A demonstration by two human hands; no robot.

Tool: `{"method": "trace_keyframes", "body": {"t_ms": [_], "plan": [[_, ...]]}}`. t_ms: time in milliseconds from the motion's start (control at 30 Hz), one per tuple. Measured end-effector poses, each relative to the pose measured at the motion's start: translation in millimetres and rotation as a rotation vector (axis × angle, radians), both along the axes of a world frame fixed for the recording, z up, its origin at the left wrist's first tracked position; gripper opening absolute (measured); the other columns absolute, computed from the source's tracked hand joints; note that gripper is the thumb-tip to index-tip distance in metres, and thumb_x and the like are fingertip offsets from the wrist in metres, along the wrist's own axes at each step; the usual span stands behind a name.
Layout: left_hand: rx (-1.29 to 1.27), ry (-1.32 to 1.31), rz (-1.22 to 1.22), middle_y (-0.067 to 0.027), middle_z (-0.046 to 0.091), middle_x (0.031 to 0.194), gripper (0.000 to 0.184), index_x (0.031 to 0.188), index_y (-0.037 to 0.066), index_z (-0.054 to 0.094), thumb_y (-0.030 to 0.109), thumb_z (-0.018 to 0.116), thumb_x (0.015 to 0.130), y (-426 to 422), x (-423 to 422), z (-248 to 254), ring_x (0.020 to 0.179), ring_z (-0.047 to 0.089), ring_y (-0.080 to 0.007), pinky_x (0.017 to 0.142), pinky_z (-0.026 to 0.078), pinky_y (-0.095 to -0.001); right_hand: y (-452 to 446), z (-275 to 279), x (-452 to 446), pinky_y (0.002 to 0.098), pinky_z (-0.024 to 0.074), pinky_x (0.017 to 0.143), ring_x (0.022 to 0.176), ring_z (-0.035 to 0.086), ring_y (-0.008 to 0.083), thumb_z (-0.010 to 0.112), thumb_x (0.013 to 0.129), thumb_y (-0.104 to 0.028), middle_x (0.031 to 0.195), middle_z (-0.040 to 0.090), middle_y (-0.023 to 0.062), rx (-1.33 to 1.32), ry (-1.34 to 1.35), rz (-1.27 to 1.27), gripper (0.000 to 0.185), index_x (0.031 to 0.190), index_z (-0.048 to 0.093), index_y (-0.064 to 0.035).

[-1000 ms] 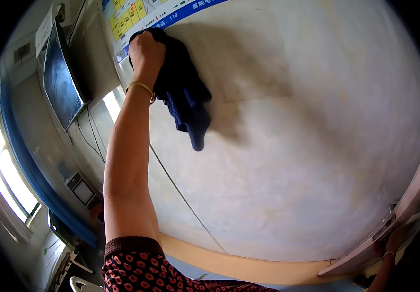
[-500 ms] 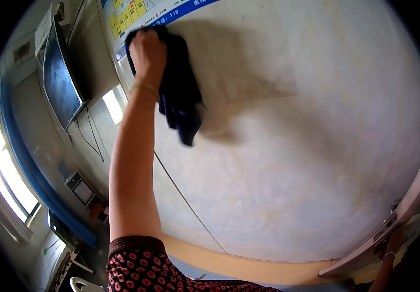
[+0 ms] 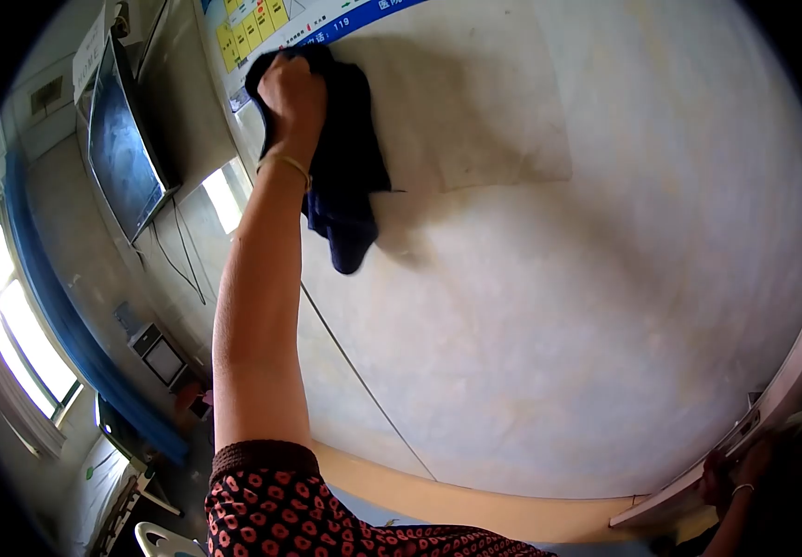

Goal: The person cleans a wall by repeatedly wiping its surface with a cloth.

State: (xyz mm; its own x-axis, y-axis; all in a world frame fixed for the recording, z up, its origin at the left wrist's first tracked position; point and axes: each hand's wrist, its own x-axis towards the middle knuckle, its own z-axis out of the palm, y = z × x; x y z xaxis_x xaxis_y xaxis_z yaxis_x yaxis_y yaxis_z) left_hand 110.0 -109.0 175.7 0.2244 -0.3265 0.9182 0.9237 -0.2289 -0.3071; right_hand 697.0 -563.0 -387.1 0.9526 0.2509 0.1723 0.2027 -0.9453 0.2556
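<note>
My left hand [image 3: 293,91] is raised high against the wall, fingers closed on a dark navy cloth [image 3: 350,139]. The cloth is bunched under the hand and its loose end hangs down to the right. It touches the wall just below a printed poster [image 3: 262,26] and overlaps the poster's lower edge. A yellowish bracelet [image 3: 287,165] circles my left wrist, and a dark sleeve [image 3: 262,501] with red patterns covers the upper arm. My right hand is out of view.
The pale wall [image 3: 531,334] has brownish stains. A wall-mounted screen [image 3: 125,144] with dangling cords is at left, beyond it a blue curtain [image 3: 76,334] and a window. At lower right, another person's arm [image 3: 735,511] with a bracelet is beside a door frame [image 3: 698,473].
My left hand and the cloth appear slightly farther right, with the view itself shifted a little. The cloth's hanging end has swung left. At lower right, more of the other person's hands shows.
</note>
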Motion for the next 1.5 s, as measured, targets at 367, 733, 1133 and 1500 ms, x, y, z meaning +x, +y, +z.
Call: {"method": "trace_keyframes", "body": {"t_ms": [367, 733, 1133, 1500], "plan": [[0.038, -0.005, -0.087, -0.0119, 0.053, 0.064, 0.005, 0.055, 0.003, 0.054, 0.007, 0.057, 0.056, -2, 3, -9, 0.062, 0.053, -0.0298, 0.053, 0.042, -0.0374, -14, -48, 34, 0.0411, 0.0391, 0.079, 0.086, 0.054, 0.0250, 0.037, 0.082, -0.013, 0.093, 0.056, 0.0121, 0.047, -0.345, 0.163, 0.024, 0.099, 0.053, -0.0041], [-0.017, -0.031, -0.085, -0.0138, 0.055, 0.068, 0.004, 0.058, 0.002, 0.058, 0.002, 0.054, 0.058, -4, 8, -1, 0.067, 0.054, -0.0298, 0.060, 0.044, -0.0359, -25, -57, 49, 0.0393, 0.0376, 0.083, 0.094, 0.050, 0.0288, 0.032, 0.085, -0.013, 0.099, 0.053, 0.0160, 0.217, -0.251, 0.254, 0.028, 0.097, 0.052, 0.0021], [-0.110, -0.211, -0.257, -0.0150, 0.053, 0.072, 0.004, 0.059, -0.002, 0.056, 0.000, 0.053, 0.058, 1, 12, -19, 0.070, 0.051, -0.0319, 0.063, 0.042, -0.0365, -12, -19, 21, 0.0367, 0.0421, 0.076, 0.087, 0.051, 0.0288, 0.034, 0.085, -0.009, 0.094, 0.053, 0.0175, 0.151, -0.204, 0.181, 0.023, 0.093, 0.051, 0.0031], [-0.125, 0.080, -0.460, -0.0134, 0.054, 0.082, 0.011, 0.072, 0.001, 0.059, 0.000, 0.054, 0.062, -4, 2, -33, 0.074, 0.052, -0.0313, 0.066, 0.043, -0.0339, -8, -8, 14, 0.0398, 0.0386, 0.081, 0.087, 0.051, 0.0290, 0.035, 0.084, -0.011, 0.091, 0.054, 0.0140, 0.372, -0.142, 0.109, 0.023, 0.093, 0.052, 0.0009]]}}
